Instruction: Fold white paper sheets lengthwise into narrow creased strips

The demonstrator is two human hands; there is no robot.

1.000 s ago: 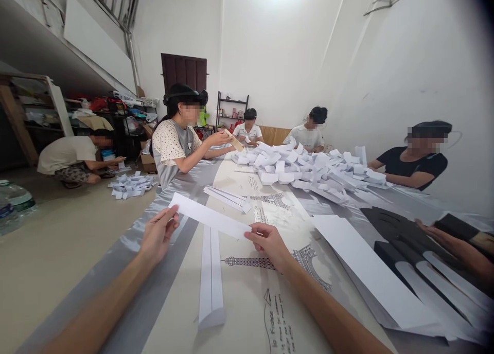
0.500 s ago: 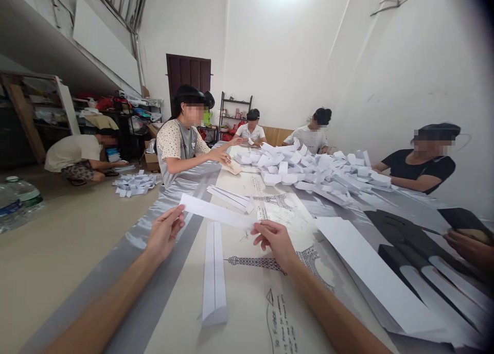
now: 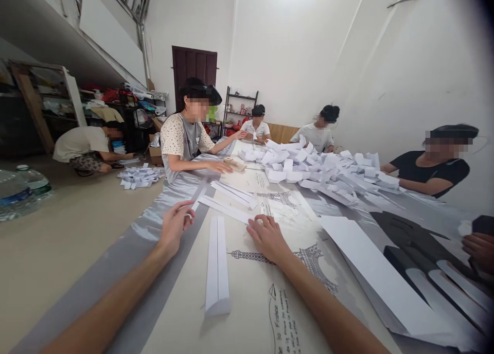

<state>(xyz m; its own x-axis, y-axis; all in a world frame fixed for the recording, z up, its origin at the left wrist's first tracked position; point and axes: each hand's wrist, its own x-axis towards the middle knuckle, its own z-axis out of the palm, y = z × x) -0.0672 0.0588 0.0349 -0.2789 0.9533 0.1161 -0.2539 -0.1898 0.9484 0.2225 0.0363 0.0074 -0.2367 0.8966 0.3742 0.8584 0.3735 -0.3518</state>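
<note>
Looking narrow and white, paper strip (image 3: 224,208)

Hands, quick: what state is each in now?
Left hand: open, fingers loosely curled, nothing visibly gripped.
Right hand: fingers at the paper strip's right end; pinch can't be told.

Co-workers: five, ranged from left to right across mid-frame (image 3: 189,143). Wearer's hands: two, left hand (image 3: 177,225) and right hand (image 3: 268,235), centre. Heaps of folded paper: two, one right of centre (image 3: 309,166), one at left (image 3: 141,176). Tower drawings: two, centre (image 3: 316,264). Bottles: two, left edge (image 3: 34,181). Door: one, upper centre-left (image 3: 194,73). Loose strips, centre (image 3: 218,266): several, overlapping, exact count unclear.
</note>
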